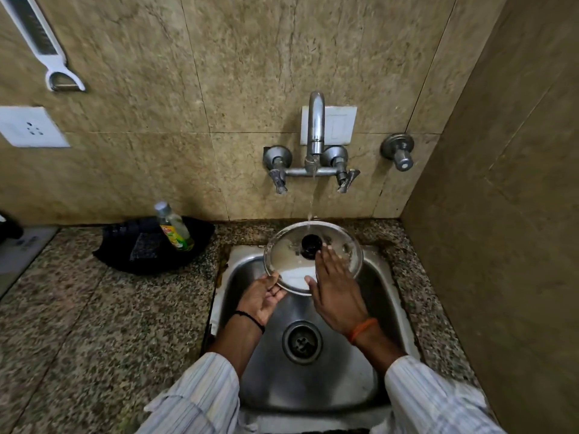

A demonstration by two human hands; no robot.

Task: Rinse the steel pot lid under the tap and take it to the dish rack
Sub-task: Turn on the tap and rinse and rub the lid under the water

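Holding the lid (289,256) over the back of the sink (380,296), I have it tilted toward me, knob side up, with the tap (315,126) straight behind it on the wall. Water (312,195) falls from the tap and lands on the lid's far edge, just behind the black knob (310,245). My left hand (261,296) is palm up at the lid's near-left rim, fingers loosely curled under the edge and propping it. My right hand (333,286) lies flat on top, fingers spread open and reaching to just right of the knob, thumb out across the near rim; it presses rather than grips. Below the lid, the sink's drain (302,342) sits between my wrists. Left of the sink, on the counter (78,324), a black tray (125,255) holds a soap bottle (174,225), well apart from the lid.
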